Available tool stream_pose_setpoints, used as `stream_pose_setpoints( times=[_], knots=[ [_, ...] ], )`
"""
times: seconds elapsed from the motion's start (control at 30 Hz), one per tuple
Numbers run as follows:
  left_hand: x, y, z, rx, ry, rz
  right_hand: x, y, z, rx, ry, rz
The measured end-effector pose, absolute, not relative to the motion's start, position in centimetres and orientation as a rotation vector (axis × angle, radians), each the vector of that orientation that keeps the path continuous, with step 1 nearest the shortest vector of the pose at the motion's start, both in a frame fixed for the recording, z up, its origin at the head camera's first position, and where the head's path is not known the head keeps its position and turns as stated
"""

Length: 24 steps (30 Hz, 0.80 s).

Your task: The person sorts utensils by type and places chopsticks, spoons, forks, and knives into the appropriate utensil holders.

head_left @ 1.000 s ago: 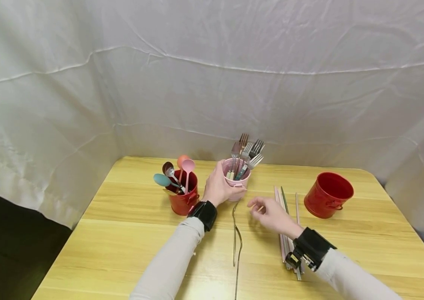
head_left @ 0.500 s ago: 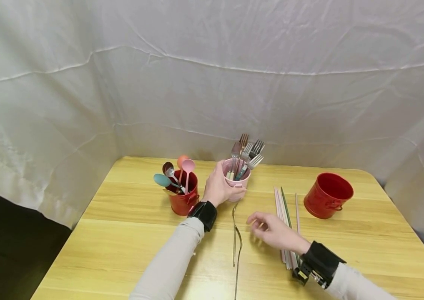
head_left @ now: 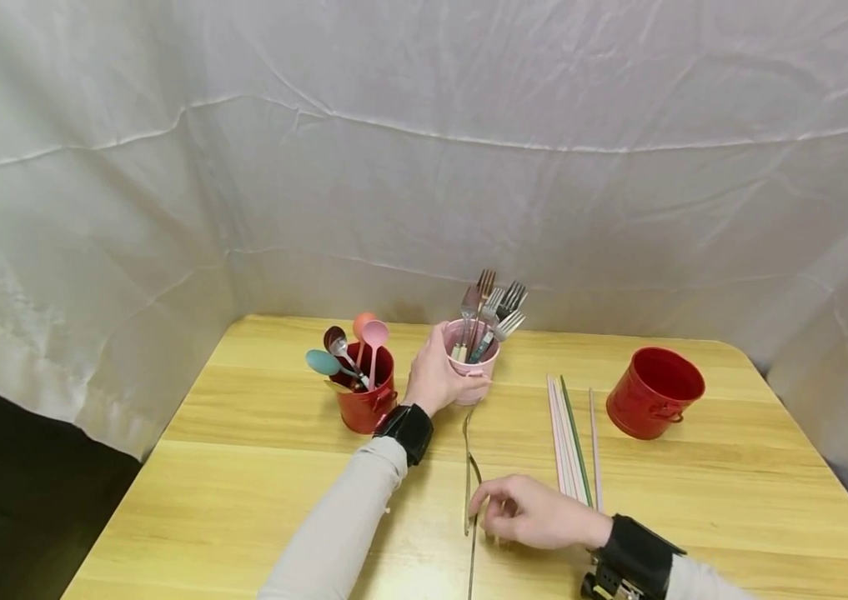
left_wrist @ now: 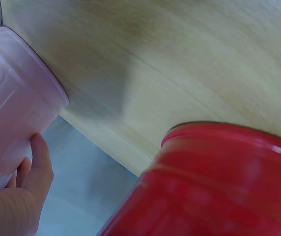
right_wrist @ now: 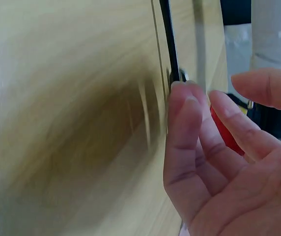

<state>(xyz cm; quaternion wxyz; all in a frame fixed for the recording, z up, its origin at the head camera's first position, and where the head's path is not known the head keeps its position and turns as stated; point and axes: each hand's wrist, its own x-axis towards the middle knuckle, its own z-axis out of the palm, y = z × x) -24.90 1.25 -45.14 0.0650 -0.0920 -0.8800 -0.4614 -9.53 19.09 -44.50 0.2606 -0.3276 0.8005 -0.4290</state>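
My left hand (head_left: 439,375) grips the side of a pink bucket (head_left: 478,393), its thumb across the front below the rim. Several forks (head_left: 494,304) stand in that bucket, tines up. Two slender metal pieces of cutlery lie in front of it: a gold-coloured one (head_left: 467,467) and a dark one (head_left: 473,554) whose handle runs towards the near edge. Over the dark piece, my right hand (head_left: 536,510) has its fingers loosely bent. In the right wrist view the fingertips (right_wrist: 182,93) are right at the dark handle (right_wrist: 169,39), while the thumb stands apart.
Left of the left hand stands a red bucket (head_left: 365,408) holding several spoons (head_left: 376,333). Several chopsticks (head_left: 564,433) lie beyond the right hand, with another red bucket (head_left: 641,408) to their right. A pale curtain (head_left: 424,167) hangs behind the wooden table (head_left: 258,483).
My right hand has come back towards the near edge and left, from beside the pink bucket to over the dark piece of cutlery. The left hand keeps its grip on the bucket.
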Motion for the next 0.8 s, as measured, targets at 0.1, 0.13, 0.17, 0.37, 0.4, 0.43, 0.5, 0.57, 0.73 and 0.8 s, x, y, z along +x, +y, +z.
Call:
stream_pose_setpoints(
  times=[0.1,0.13,0.17,0.37,0.4,0.43,0.5,0.57,0.73,0.8],
  knots=[
    [-24.8,1.2,-45.2,-0.276,-2.651,-1.410,-9.1,18.8,-44.6,-0.907,2.101,-1.168],
    [-24.8,1.2,-45.2,-0.276,-2.650,-1.411,-9.0,18.7,-44.7,-0.912,2.083,-1.168],
    [-24.8,1.2,-45.2,-0.276,-2.647,-1.414,-9.0,18.6,-44.8,-0.923,2.067,-1.168],
    [-24.8,1.1,-45.3,-0.273,-2.652,-1.411,-8.6,18.1,-45.2,-0.964,2.011,-1.141],
    [-24.9,1.1,-45.3,-0.272,-2.654,-1.411,-8.6,18.1,-45.3,-0.970,2.015,-1.131],
    [-24.9,1.1,-45.3,-0.272,-2.655,-1.413,-8.5,18.0,-45.3,-0.973,2.019,-1.122],
    [-24.9,1.1,-45.3,-0.272,-2.657,-1.411,-8.4,17.8,-45.4,-0.976,2.027,-1.111],
    [-24.9,1.2,-45.3,-0.274,-2.657,-1.411,-8.2,17.7,-45.5,-0.974,2.034,-1.106],
    [-24.9,1.2,-45.3,-0.274,-2.658,-1.412,-8.0,17.4,-45.7,-0.925,2.029,-1.118],
    [-24.9,1.3,-45.2,-0.271,-2.662,-1.411,-7.9,17.3,-45.7,-0.916,2.037,-1.117]
  ],
)
